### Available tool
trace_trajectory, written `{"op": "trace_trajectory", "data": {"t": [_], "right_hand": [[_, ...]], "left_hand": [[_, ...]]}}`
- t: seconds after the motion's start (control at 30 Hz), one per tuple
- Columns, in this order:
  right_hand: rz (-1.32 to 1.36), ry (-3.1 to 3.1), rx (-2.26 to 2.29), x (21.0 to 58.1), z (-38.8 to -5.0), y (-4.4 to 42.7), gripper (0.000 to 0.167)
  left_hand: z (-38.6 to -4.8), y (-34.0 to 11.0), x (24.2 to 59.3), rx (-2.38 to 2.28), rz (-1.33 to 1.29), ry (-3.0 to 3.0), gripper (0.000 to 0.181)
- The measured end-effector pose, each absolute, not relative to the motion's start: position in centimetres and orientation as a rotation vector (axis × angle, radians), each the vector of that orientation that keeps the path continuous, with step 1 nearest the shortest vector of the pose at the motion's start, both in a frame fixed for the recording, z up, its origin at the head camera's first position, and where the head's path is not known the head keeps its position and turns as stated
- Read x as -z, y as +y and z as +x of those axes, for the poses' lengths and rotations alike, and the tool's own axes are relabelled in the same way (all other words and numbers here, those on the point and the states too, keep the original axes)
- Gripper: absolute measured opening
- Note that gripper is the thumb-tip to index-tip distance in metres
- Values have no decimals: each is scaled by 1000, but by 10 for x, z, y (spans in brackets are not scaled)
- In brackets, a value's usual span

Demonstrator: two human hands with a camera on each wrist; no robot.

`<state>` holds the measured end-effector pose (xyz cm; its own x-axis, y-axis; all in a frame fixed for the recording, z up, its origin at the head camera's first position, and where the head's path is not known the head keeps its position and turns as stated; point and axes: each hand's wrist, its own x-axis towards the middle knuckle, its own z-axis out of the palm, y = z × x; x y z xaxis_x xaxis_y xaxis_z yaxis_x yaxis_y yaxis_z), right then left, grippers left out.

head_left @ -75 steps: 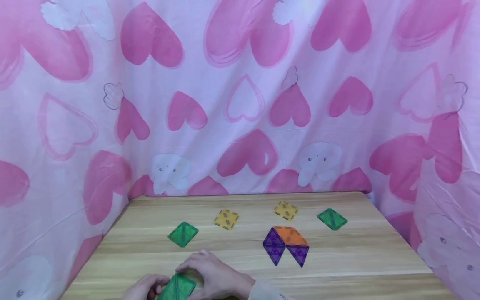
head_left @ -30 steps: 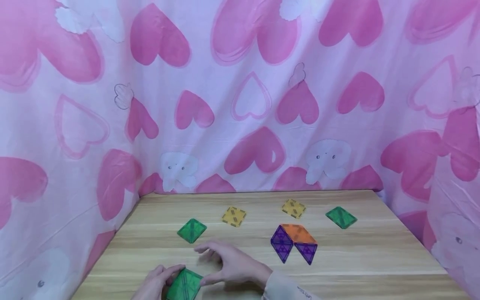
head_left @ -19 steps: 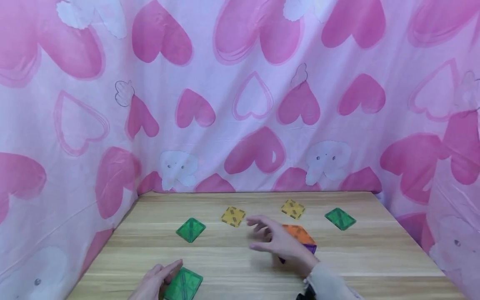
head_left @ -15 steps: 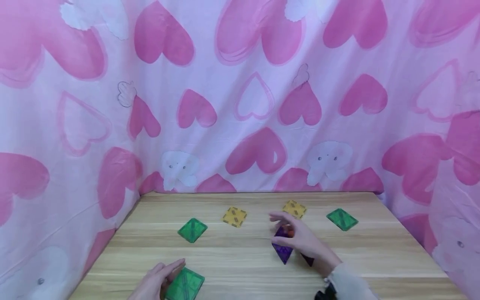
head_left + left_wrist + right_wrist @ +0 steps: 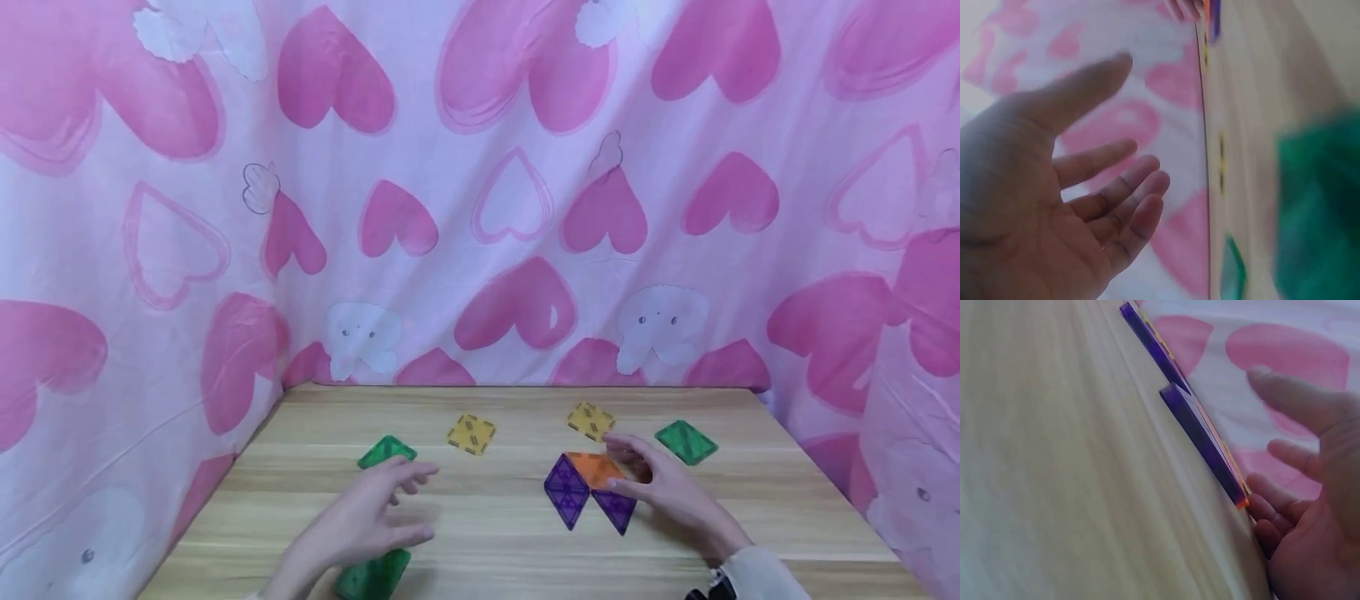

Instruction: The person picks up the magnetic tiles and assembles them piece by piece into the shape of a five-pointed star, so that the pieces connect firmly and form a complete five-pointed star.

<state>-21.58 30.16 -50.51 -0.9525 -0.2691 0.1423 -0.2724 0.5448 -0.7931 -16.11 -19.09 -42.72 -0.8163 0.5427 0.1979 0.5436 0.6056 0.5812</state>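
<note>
My left hand [image 5: 367, 512] hovers over the table with fingers spread and nothing in them; its palm [image 5: 1029, 206] fills the left of its wrist view. Under it, at the front, lies a green piece [image 5: 375, 575], partly hidden by the hand and blurred in the left wrist view. My right hand [image 5: 671, 492] is at the right side of an orange piece [image 5: 592, 468], fingers loosely bent; whether it touches is unclear. Two purple diamonds, the left [image 5: 567, 492] and the right [image 5: 615, 510], adjoin the orange piece's lower side. The right wrist view shows the purple edges [image 5: 1204, 447] beside the fingers.
Two yellow squares, one [image 5: 472, 434] left of centre and one [image 5: 590, 420] behind the orange piece, lie on the wooden table [image 5: 480, 537]. Green diamonds lie at the right [image 5: 686, 442] and behind my left hand [image 5: 386, 450]. A pink heart-patterned cloth [image 5: 517, 200] surrounds the table.
My right hand has moved from the front green piece rightward to the orange and purple pieces. My left hand has lifted off the green piece and shifted up and right.
</note>
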Motion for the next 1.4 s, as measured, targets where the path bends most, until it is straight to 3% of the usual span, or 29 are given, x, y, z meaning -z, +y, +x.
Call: {"op": "trace_trajectory", "data": {"t": [0.2, 0.37, 0.6, 0.83, 1.03, 1.23, 1.4], "right_hand": [[436, -2816, -1437, 508, -215, 296, 65], [459, -2865, -1443, 513, -213, 277, 62], [601, -2818, -1507, 518, -212, 245, 58], [842, -2696, -1672, 515, -213, 239, 54], [860, -2768, -1533, 512, -215, 247, 69], [811, -2854, -1299, 509, -214, 251, 64], [818, -2826, -1229, 508, -215, 255, 72]], "left_hand": [[-197, -116, 439, 917, -1070, -2808, 62], [-204, -81, 463, 891, -960, -2976, 68], [-201, -77, 476, 993, -848, -3030, 80], [-210, -75, 480, 935, -922, -3000, 81], [-213, -74, 477, 911, -908, -2999, 75], [-214, -72, 474, 880, -930, -2995, 81], [-213, -71, 474, 852, -922, -3003, 80]]}}
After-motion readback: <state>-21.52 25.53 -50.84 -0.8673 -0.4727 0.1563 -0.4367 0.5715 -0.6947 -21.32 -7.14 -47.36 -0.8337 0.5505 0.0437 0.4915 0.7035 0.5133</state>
